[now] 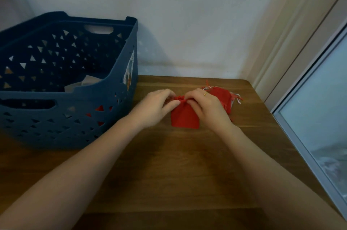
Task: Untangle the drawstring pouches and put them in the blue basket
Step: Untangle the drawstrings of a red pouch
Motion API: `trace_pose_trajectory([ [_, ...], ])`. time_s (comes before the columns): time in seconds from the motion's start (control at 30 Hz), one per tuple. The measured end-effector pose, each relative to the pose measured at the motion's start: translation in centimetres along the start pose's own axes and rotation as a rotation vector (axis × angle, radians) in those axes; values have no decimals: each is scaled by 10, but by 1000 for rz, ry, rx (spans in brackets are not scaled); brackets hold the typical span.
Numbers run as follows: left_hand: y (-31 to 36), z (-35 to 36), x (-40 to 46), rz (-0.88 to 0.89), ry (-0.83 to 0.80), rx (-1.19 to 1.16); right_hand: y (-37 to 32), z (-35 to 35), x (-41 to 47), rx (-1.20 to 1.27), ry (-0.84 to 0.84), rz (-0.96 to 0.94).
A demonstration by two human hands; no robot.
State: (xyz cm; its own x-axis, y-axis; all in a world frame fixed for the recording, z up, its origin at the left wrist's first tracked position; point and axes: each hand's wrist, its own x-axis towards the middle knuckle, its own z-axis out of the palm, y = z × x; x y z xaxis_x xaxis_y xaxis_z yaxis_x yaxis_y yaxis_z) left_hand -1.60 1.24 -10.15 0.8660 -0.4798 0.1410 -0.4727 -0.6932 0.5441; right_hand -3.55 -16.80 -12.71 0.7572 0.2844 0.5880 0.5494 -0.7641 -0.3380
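A red drawstring pouch [185, 118] lies flat on the wooden table [169, 164], its gathered top pointing away from me. My left hand [157, 106] pinches the left side of that gathered top. My right hand [207, 106] pinches the right side; it wears a thin ring. Behind my right hand sits a small heap of more red pouches [224, 96] with red and white strings trailing to the right. The blue basket [105, 86] stands at the left, with pale and red items showing inside and through its holes.
The table's right edge runs along a window frame [304, 135]. A white wall [187, 23] closes the back of the table. The basket has triangular cut-outs and handle slots.
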Motion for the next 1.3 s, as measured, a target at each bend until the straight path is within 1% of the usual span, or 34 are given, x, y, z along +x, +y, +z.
trace_pose_trajectory([
  [0.03, 1, 0, -2, -2, -41, -83, 0, -1, -1, 12, 1, 12],
  [0.07, 1, 1, -4, -3, -64, -108, 0, -2, -1, 16, -10, 14],
  [0.13, 1, 3, -7, -21, -76, -3, -4, -4, 0, 23, -108, 39],
  [0.17, 0, 4, -7, -42, -75, 75, -7, -5, 1, 18, -185, 90],
  [0.2, -1, 5, -7, -66, -75, 135, -8, -6, 2, -21, -268, 155],
  [0.27, -1, 5, -7, -92, -91, 178, -7, -8, 4, -246, -406, 234],
  [0.3, -1, 5, -8, -99, -102, 153, -7, -11, 4, -352, -445, 233],
  [0.33, -2, 4, -9, -117, -107, 84, -5, -13, 3, -388, -459, 219],
  [0.37, -3, 3, -11, -149, -106, -31, -2, -16, 2, -336, -469, 227],
  [0.4, -5, 1, -13, -195, -112, -195, 1, -20, 1, -206, -462, 258],
  [0.43, -6, -2, -15, -245, -129, -401, 6, -22, -2, -1, -435, 314],
  [0.47, -8, -5, -17, -289, -153, -617, 8, -26, -5, 278, -389, 403],
  [0.5, -9, -6, -18, -324, -169, -820, 9, -28, -7, 619, -330, 511],
  [0.53, -10, -7, -18, -345, -173, -974, 11, -29, -8, 938, -257, 606],
  [0.57, -12, -8, -17, -360, -163, -1065, 11, -29, -7, 1169, -184, 679],
  [0.6, -13, -8, -15, -377, -144, -1117, 12, -28, -4, 1264, -120, 735],
  [0.67, -14, -8, -12, -424, -73, -1199, 13, -26, 2, 1313, 34, 825],
  [0.7, -14, -7, -10, -468, -16, -1254, 14, -26, 4, 1347, 141, 878],
  [0.77, -17, -2, -10, -545, 78, -1325, 18, -23, 2, 1475, 332, 1003],
  [0.8, -18, 2, -10, -572, 98, -1339, 17, -20, -1, 1565, 389, 1036],
  [0.9, -16, 11, -10, -617, 117, -1389, 6, -13, -5, 1883, 520, 1010],
  [0.93, -14, 11, -10, -628, 124, -1402, 2, -12, -2, 1942, 550, 996],
  [0.97, -13, 10, -9, -640, 136, -1419, -1, -12, 1, 1950, 556, 1003],
  [1.0, -11, 8, -9, -647, 153, -1424, -3, -11, 3, 1910, 530, 1024],
  [1.03, -10, 7, -8, -646, 168, -1412, -3, -10, 5, 1803, 482, 1050],
  [1.1, -5, 5, -6, -634, 189, -1362, -4, -6, 7, 1417, 352, 1029],
  [1.2, 4, 5, -2, -594, 193, -1362, -18, -1, 8, 816, 148, 790],
  [1.27, 9, 4, 0, -547, 202, -1295, -27, 2, 10, 554, 64, 606],
  [1.3, 11, 4, 1, -515, 209, -1227, -30, 4, 10, 491, 19, 527],
])
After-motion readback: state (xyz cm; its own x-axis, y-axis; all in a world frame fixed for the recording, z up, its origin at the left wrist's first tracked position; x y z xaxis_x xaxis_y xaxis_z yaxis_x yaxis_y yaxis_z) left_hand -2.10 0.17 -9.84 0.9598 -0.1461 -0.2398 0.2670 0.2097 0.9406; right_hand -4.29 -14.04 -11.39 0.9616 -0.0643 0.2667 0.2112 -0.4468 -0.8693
